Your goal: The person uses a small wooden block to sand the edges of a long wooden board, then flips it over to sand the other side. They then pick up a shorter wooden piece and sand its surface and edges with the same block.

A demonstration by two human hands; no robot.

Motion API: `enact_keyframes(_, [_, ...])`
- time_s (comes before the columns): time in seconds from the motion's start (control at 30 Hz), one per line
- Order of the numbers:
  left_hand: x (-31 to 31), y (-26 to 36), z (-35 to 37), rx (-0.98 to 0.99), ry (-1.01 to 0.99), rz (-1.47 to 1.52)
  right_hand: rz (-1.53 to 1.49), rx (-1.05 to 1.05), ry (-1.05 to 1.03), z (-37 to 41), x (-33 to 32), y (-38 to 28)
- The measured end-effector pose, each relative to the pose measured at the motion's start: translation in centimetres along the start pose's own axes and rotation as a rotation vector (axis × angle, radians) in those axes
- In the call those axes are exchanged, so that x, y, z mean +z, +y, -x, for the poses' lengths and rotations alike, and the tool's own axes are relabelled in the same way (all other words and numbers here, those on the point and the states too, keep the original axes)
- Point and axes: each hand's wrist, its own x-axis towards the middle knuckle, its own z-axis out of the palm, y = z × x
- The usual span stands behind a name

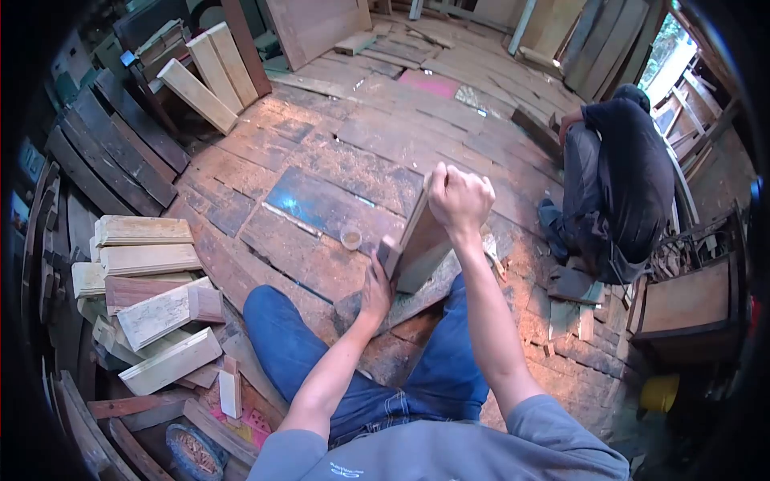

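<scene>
A thick wooden board (425,247) stands tilted on its edge between my knees. Its top end is gripped by my right hand (461,196), whose fingers are curled over it. Lower on the board's left side, my left hand (377,290) holds a small brown block (389,252) close against the face. The underside of that block is hidden. Beneath the board lies a dusty support plank (425,301) on the floor. A small round cup (350,236) sits just left of the block.
Planed wood pieces (152,256) are piled at my left, near a blue basin (196,453) of shavings. Tall boards (216,72) lean at the back left. Another person (622,176) crouches at the right, beside a wooden cabinet (686,301). Sawdust covers the plank floor (385,128).
</scene>
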Motion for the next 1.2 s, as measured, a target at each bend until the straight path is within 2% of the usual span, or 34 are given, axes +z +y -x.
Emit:
enact_keyframes(0.17, [-2.3,1.8,-1.4,-0.104,-0.202,-0.096,0.02,0.098,-0.062,-0.5,-0.5,1.2])
enact_keyframes(0.27, [-3.6,3.4,-3.5,-0.02,-0.135,-0.106,0.006,0.053,-0.017,0.0,-0.3,1.6])
enact_keyframes(0.3, [-3.4,3.7,-4.1,-0.057,-0.132,-0.051,0.009,0.05,-0.025,0.2,-0.3,1.3])
enact_keyframes(0.43, [-1.6,1.9,-2.3,0.064,0.059,-0.129,0.026,0.06,-0.029,-0.5,-0.2,0.7])
enact_keyframes(0.53, [-3.5,1.9,-0.2,-0.07,-0.243,-0.209,0.065,0.125,-0.06,-1.1,0.1,1.7])
enact_keyframes(0.57, [-3.4,1.0,0.6,-0.025,-0.213,-0.275,0.082,0.157,-0.09,-1.1,0.1,2.2])
enact_keyframes(0.73, [-4.4,-2.9,1.6,-0.003,-0.481,-0.519,0.132,0.397,-0.194,-2.4,1.5,6.6])
enact_keyframes(0.83, [-5.4,-4.9,2.0,0.018,-0.674,-0.662,0.132,0.451,-0.261,-2.8,2.3,9.0])
enact_keyframes(0.93, [-6.8,-6.9,1.9,0.086,-0.843,-0.663,0.133,0.451,-0.316,-2.7,2.8,9.7])
enact_keyframes(0.97, [-7.4,-7.7,1.9,0.142,-0.837,-0.679,0.139,0.442,-0.316,-2.8,2.9,9.8])
enact_keyframes(1.1, [-10.3,-7.4,0.4,-0.166,-0.729,-0.359,0.118,0.45,-0.313,-2.8,2.8,9.6])
enact_keyframes(1.2, [-13.3,-5.7,-1.3,-0.185,-0.575,-0.209,0.104,0.488,-0.359,-3.2,2.6,10.2])
